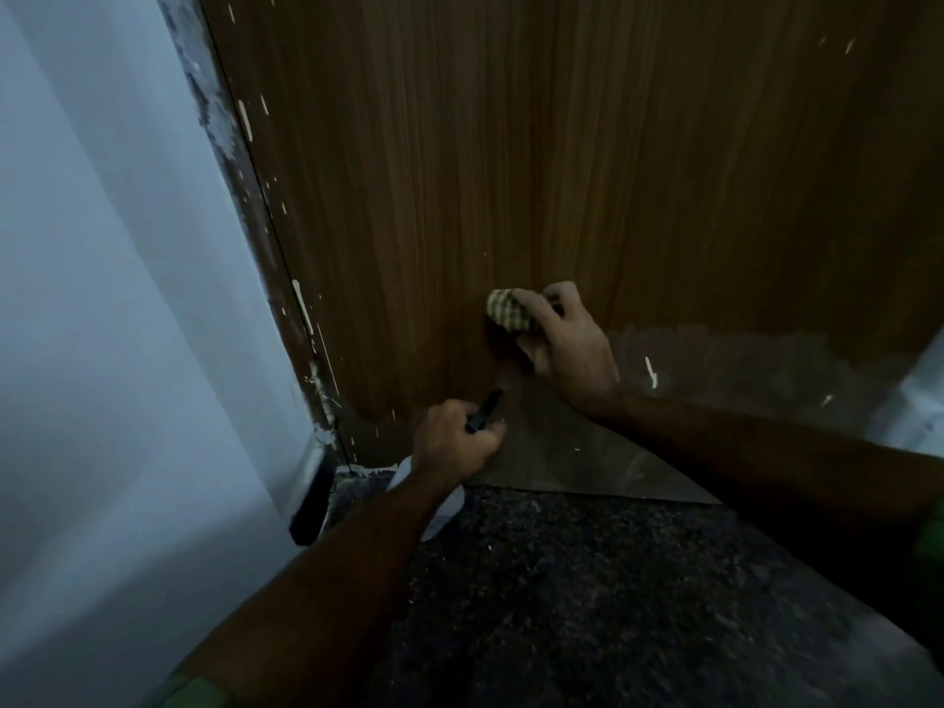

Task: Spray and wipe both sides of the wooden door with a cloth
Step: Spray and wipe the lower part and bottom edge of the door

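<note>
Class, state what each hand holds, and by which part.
The right hand grips a bunched checked cloth against the door. The left hand grips a spray bottle at its head.

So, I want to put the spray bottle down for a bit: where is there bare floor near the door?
The dark speckled floor lies bare between the two forearms, below the grey strip at the door's foot. It is crowded in the corner by the wall, where the left hand grips the spray bottle. The right hand presses the cloth on the door.

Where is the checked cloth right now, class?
In the head view, the checked cloth is bunched in the right hand against the lower part of the wooden door, above the left hand.
</note>
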Demonstrator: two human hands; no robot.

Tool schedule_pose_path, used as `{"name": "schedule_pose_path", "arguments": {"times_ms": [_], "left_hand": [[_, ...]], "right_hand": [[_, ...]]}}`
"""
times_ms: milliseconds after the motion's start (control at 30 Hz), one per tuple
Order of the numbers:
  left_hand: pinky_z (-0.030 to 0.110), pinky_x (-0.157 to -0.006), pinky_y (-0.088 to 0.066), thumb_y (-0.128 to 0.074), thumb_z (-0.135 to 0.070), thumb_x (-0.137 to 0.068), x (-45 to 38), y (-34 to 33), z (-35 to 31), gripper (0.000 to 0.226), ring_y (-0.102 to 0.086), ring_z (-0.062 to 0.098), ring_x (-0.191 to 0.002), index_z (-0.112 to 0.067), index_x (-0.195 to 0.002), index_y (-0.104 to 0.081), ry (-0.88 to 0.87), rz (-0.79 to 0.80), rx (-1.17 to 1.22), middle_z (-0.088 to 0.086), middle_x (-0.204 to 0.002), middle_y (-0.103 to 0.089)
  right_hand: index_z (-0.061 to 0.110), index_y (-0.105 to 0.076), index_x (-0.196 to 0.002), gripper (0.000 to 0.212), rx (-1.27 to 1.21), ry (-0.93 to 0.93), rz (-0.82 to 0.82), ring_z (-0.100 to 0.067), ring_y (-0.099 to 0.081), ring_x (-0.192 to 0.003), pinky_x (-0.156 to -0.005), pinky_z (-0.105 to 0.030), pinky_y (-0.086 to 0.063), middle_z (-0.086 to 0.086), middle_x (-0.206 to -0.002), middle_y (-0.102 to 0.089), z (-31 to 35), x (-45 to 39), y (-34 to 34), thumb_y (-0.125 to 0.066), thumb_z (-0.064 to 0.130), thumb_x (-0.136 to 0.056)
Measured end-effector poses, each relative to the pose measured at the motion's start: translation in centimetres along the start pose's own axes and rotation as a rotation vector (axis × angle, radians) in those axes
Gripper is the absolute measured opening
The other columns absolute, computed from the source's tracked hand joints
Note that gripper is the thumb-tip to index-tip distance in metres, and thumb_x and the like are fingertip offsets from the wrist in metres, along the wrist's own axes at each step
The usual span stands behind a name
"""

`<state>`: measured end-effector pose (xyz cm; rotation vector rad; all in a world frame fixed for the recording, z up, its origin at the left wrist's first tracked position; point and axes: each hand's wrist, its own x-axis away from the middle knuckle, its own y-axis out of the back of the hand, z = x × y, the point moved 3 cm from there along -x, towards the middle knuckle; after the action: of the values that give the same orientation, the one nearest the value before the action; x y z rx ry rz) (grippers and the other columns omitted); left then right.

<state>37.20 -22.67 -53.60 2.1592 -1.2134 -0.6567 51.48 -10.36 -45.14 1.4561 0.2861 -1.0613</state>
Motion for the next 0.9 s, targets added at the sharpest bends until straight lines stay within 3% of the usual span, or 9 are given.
{"name": "schedule_pose_path", "arguments": {"times_ms": [100, 233, 367, 500, 567, 633, 767, 833, 900], "left_hand": [[0.021, -0.051, -0.034, -0.074, -0.037, -0.095, -0.1, 0.1, -0.7, 0.020, -0.053, 0.004, -0.057, -0.025, -0.082, -0.063, 0.006, 0.052, -0.038, -0.011, -0.067, -0.057], [0.026, -0.051, -0.032, -0.075, -0.027, -0.092, -0.7, 1.5, -0.4, 0.040, -0.048, 0.004, -0.046, -0.026, -0.059, -0.053, -0.061, -0.070, 0.095, -0.012, -0.051, -0.052], [0.041, -0.052, -0.043, -0.072, -0.025, -0.093, -1.3, 2.7, -0.4, 0.038, -0.057, 0.027, -0.053, -0.010, -0.061, -0.058, -0.011, -0.207, 0.202, 0.010, -0.058, -0.061], [0.036, -0.054, -0.043, -0.073, -0.022, -0.095, -2.6, 3.3, -1.5, 0.039, -0.057, 0.021, -0.053, -0.016, -0.060, -0.058, 0.038, -0.283, 0.321, 0.001, -0.055, -0.060], [0.026, -0.050, -0.039, -0.072, -0.019, -0.096, -3.0, 3.1, -2.7, 0.042, -0.052, 0.006, -0.046, -0.020, -0.058, -0.056, 0.016, -0.292, 0.343, -0.007, -0.051, -0.055], [0.017, -0.047, -0.036, -0.071, -0.017, -0.097, -3.2, 2.8, -4.0, 0.042, -0.050, 0.002, -0.044, -0.022, -0.059, -0.054, 0.014, -0.295, 0.336, -0.009, -0.052, -0.054], [0.031, -0.055, -0.043, -0.068, -0.019, -0.097, -3.4, 1.6, -6.0, 0.039, -0.054, 0.016, -0.054, -0.018, -0.061, -0.055, 0.036, -0.262, 0.339, 0.000, -0.058, -0.056], [0.032, -0.056, -0.043, -0.069, -0.019, -0.097, -3.6, 1.3, -6.8, 0.038, -0.054, 0.018, -0.054, -0.017, -0.061, -0.055, 0.025, -0.257, 0.348, 0.001, -0.058, -0.056], [0.032, -0.054, -0.043, -0.070, -0.021, -0.098, -3.9, 1.0, -7.2, 0.038, -0.055, 0.018, -0.054, -0.019, -0.062, -0.057, 0.007, -0.259, 0.364, -0.001, -0.058, -0.057]], "right_hand": [[0.017, -0.054, -0.140, 0.053, 0.048, 0.106, 0.026, -0.024, -0.058, -0.104, -0.074, -0.027, -0.052, -0.012, -0.129, -0.046, -0.2, 0.1, -0.4, -0.074, 0.019, -0.091], [0.015, -0.050, -0.146, 0.064, 0.197, 0.261, 0.243, -0.035, -0.059, -0.103, -0.063, -0.042, -0.059, -0.018, -0.135, -0.043, -0.8, 2.8, -3.9, -0.076, 0.012, -0.087], [0.017, -0.042, -0.153, 0.056, 0.327, 0.424, 0.553, -0.038, -0.058, -0.107, -0.065, -0.045, -0.059, -0.016, -0.144, -0.024, -0.8, 5.0, -6.8, -0.057, 0.012, -0.099], [0.020, -0.043, -0.150, 0.080, 0.186, 0.231, 0.272, -0.030, -0.056, -0.109, -0.062, -0.038, -0.059, -0.011, -0.137, -0.037, -0.4, 1.8, -4.1, -0.081, 0.011, -0.080], [0.021, -0.046, -0.147, 0.074, 0.141, 0.171, 0.148, -0.029, -0.056, -0.108, -0.061, -0.039, -0.059, -0.012, -0.134, -0.042, -0.8, 1.1, -2.6, -0.080, 0.013, -0.082], [0.020, -0.048, -0.147, 0.068, 0.229, 0.290, 0.224, -0.032, -0.057, -0.104, -0.057, -0.040, -0.058, -0.016, -0.135, -0.042, -1.6, 2.2, -2.3, -0.076, 0.014, -0.085], [0.022, -0.071, -0.126, 0.040, 0.512, 0.602, 0.421, -0.027, -0.061, -0.078, -0.041, -0.028, -0.033, -0.013, -0.125, -0.059, -3.5, 6.1, -2.8, -0.049, 0.012, -0.094], [0.022, -0.061, -0.138, 0.045, 0.503, 0.543, 0.497, -0.029, -0.059, -0.094, -0.049, -0.031, -0.038, -0.014, -0.138, -0.048, -3.4, 5.3, -2.2, -0.044, 0.011, -0.098], [0.019, -0.049, -0.147, 0.055, 0.390, 0.379, 0.362, -0.032, -0.055, -0.107, -0.057, -0.034, -0.050, -0.015, -0.141, -0.038, -3.0, 3.2, -0.2, -0.060, 0.014, -0.094]]}}
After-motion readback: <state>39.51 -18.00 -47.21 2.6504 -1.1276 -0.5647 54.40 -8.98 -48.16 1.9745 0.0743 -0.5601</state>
